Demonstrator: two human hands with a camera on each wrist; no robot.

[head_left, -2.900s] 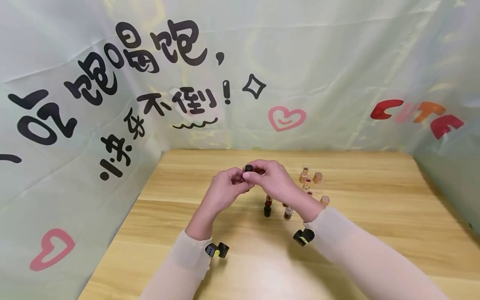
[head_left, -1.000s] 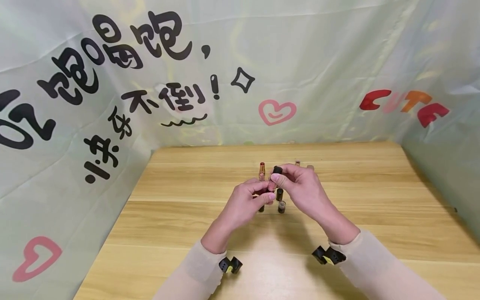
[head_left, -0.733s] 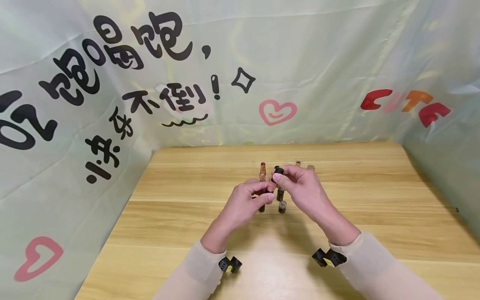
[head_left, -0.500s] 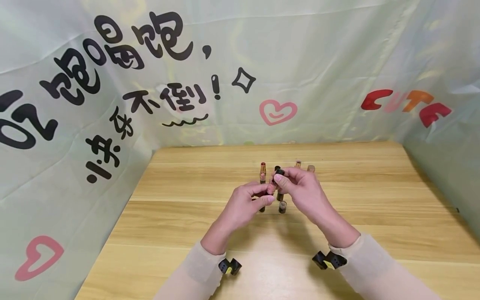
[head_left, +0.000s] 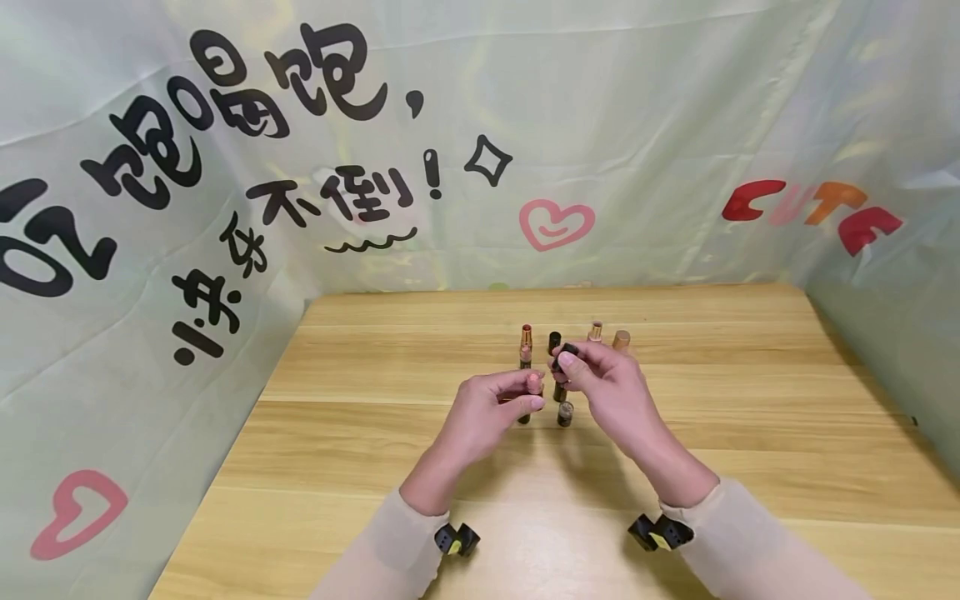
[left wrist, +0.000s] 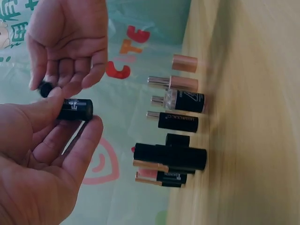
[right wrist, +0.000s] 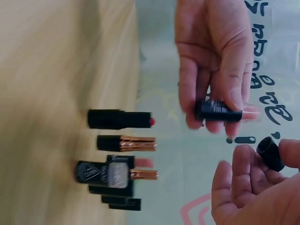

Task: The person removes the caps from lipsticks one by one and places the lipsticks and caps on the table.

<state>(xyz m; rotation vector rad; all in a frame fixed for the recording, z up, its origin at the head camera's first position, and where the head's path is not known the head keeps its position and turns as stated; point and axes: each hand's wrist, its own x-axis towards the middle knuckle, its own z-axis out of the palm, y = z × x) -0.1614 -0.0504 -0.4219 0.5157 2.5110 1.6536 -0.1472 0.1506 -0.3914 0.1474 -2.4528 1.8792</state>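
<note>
My left hand (head_left: 480,417) pinches a lipstick (head_left: 534,385) between thumb and fingers, its pink tip uncovered and facing up. The lipstick's dark base (left wrist: 77,109) shows in the left wrist view. Just to the right, my right hand (head_left: 611,392) pinches a small black cap (right wrist: 270,153), held apart from the lipstick with its open end showing in the right wrist view. Both hands are above the table, in front of a group of standing lipsticks. One of these, a black tube with a red tip (right wrist: 119,119), stands at the group's edge in the right wrist view.
Behind the hands stand a gold-topped tube (head_left: 527,335), a black cylinder (head_left: 554,342) and a rose-gold cap (head_left: 621,340). A clear-topped dark tube (head_left: 566,414) is nearer me. The wooden table (head_left: 375,450) meets a printed cloth wall (head_left: 637,150) at the back and sides.
The hands shifted rightward from where they met earlier. Over the last second my right hand drew the black cap up and away from the lipstick, and the pink tip came into view.
</note>
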